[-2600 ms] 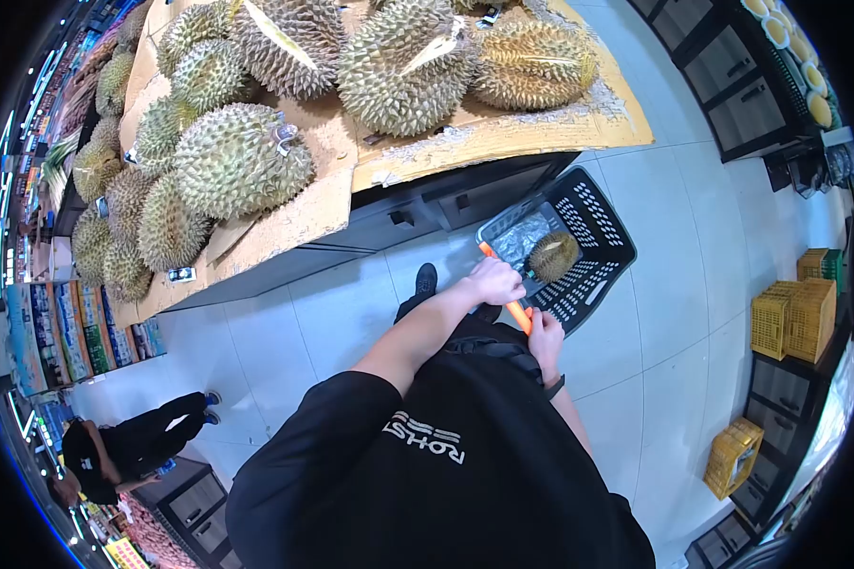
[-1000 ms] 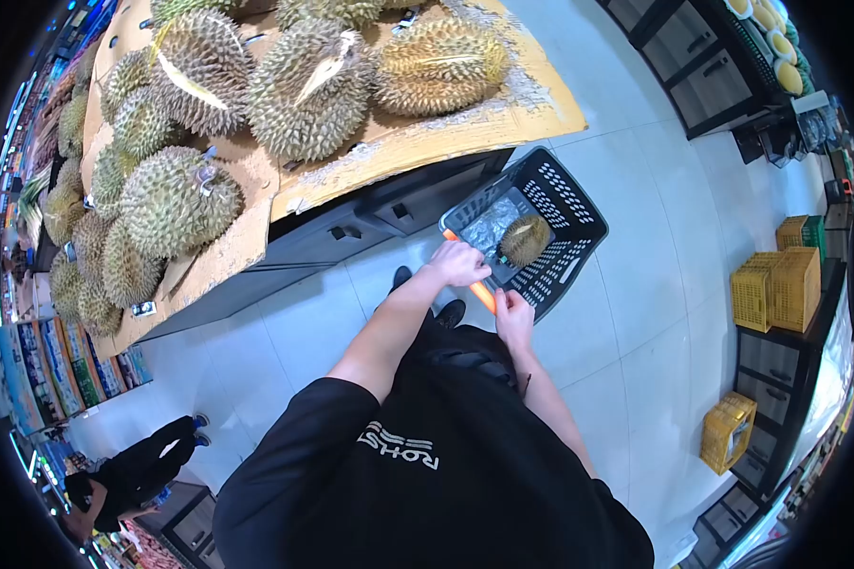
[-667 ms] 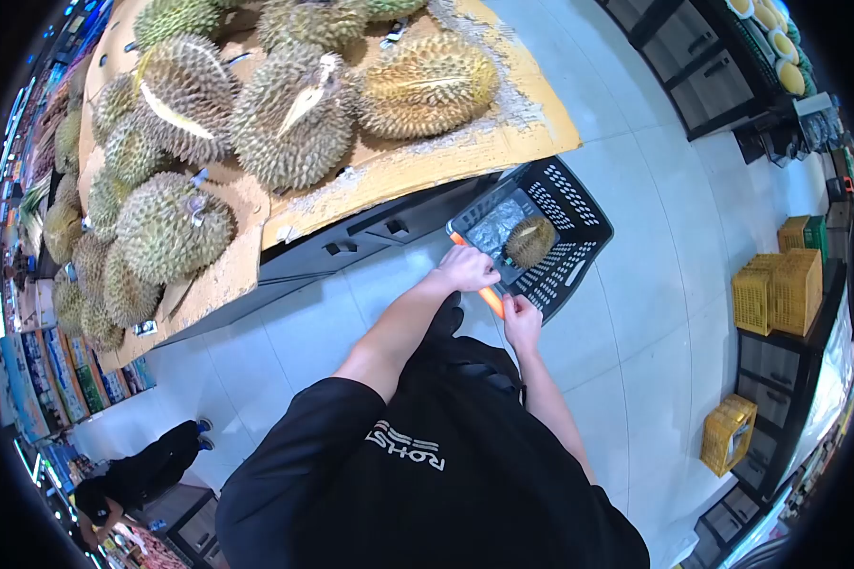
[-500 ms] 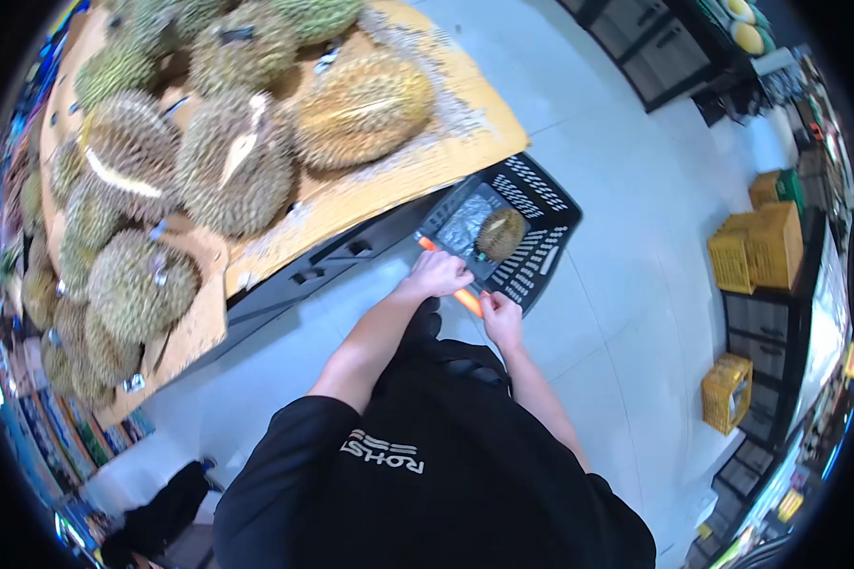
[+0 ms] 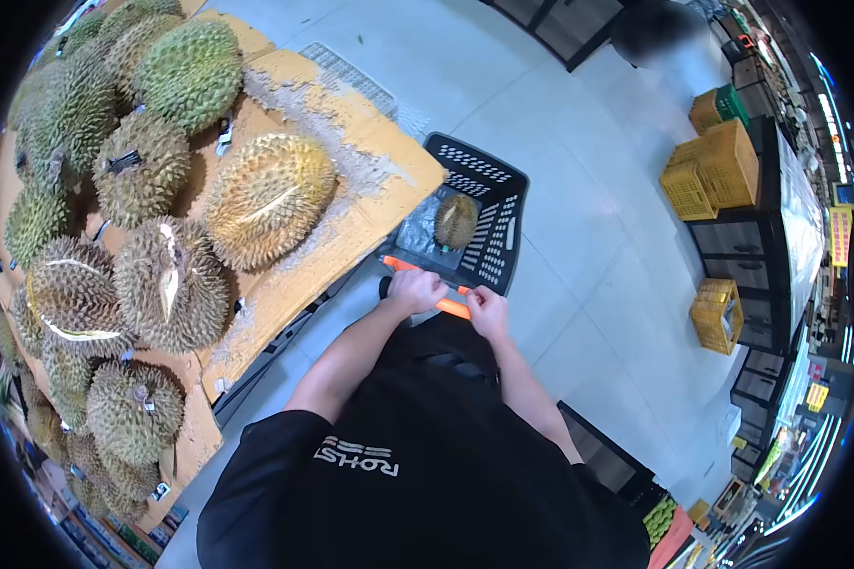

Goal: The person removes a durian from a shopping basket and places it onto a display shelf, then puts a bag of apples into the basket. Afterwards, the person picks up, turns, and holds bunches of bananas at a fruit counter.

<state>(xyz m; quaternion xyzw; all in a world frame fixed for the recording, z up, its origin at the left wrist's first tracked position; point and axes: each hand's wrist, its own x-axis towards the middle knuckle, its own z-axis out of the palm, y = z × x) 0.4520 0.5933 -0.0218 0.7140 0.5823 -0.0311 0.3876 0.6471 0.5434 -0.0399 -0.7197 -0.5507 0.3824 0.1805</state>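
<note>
My left hand (image 5: 416,291) is closed around the orange handle (image 5: 454,308) of a black shopping basket (image 5: 510,204). My right hand (image 5: 486,311) grips the same handle farther to the right. Inside the basket lies one brownish-green durian (image 5: 455,221), with clear plastic wrapping (image 5: 416,226) beside it. The basket stands just beyond both hands, close to the corner of a display table. Whether it has wheels is hidden.
Many durians (image 5: 270,199) are piled on the cardboard-covered display table (image 5: 389,161) to the left, some split. Yellow crates (image 5: 716,166) and a lower yellow crate (image 5: 716,316) stand by dark cabinets at right. A person (image 5: 674,47) is at the upper right.
The view has shifted, so the basket appears farther left and more of the durian table's corner shows. Both hands stay on the handle. A person now shows more at the upper right.
</note>
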